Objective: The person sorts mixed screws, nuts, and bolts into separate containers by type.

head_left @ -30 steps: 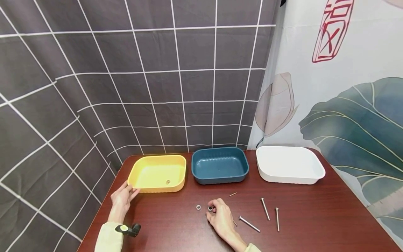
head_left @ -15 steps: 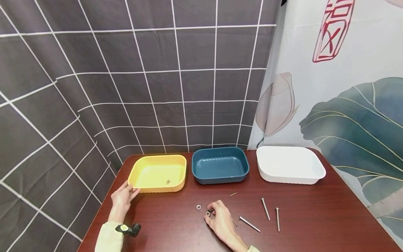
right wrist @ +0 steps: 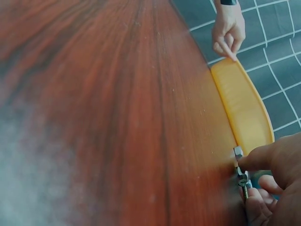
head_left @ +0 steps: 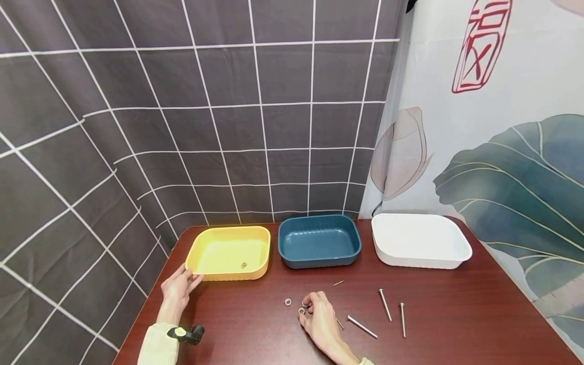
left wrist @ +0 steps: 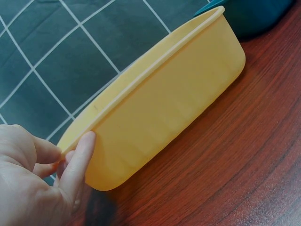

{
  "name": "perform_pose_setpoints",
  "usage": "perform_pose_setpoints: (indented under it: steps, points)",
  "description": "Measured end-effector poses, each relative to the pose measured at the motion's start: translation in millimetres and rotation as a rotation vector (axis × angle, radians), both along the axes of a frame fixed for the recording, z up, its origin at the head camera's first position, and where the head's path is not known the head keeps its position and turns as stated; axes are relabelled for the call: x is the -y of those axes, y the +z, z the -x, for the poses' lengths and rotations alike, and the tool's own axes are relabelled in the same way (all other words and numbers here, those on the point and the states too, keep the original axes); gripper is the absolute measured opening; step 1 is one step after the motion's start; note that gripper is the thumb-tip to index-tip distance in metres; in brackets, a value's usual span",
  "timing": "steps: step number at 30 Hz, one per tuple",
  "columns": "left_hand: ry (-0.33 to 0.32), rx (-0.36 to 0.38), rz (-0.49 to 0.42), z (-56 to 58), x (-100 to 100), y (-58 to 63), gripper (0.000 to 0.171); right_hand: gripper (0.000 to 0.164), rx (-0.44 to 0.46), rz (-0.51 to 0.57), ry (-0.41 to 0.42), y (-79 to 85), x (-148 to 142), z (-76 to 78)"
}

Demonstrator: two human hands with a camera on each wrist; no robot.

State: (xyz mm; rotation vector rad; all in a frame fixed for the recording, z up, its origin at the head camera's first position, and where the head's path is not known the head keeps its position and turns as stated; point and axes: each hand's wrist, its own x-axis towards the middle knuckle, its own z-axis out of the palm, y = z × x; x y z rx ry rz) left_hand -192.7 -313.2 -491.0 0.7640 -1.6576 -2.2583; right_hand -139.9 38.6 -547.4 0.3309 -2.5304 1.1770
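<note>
At the left, my left hand [head_left: 176,290] holds the front corner of the yellow tray [head_left: 214,276] by its rim; in the left wrist view its fingers grip the yellow wall [left wrist: 160,110]. One small nut [head_left: 244,265] lies inside that tray. My right hand [head_left: 319,322] is low over the table with curled fingers, pinching a metal nut [right wrist: 242,180] between thumb and fingertips. Another nut [right wrist: 238,152] shows right at the thumb tip. A loose nut [head_left: 288,302] lies to the left of this hand, and a thin screw [head_left: 339,323] lies just to its right, partly hidden.
A blue tray [head_left: 319,263] stands in the middle at the back, a white tray [head_left: 420,261] to its right. Three long bolts, among them one bolt [head_left: 362,327], lie on the right of the brown table [head_left: 255,334]. A small screw [head_left: 338,283] lies before the blue tray.
At the right fingertips, where one nut showed a second ago, two nuts now show, one nearer the thumb tip. The left hand stays on the yellow tray's corner.
</note>
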Motion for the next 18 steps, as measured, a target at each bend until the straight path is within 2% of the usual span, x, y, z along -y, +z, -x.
perform_pose_setpoints:
  steps: [9, 18]
  points:
    - [-0.002, -0.014, 0.006, 1.2, -0.9, -0.6, 0.055, 0.034, -0.095, -0.030, -0.013, -2.9, 3.5, 0.6]
    - [0.006, -0.008, 0.004, 0.8, -0.3, -2.3, 0.056, 0.032, -0.126, -0.037, -0.003, -7.0, 4.8, 0.9]
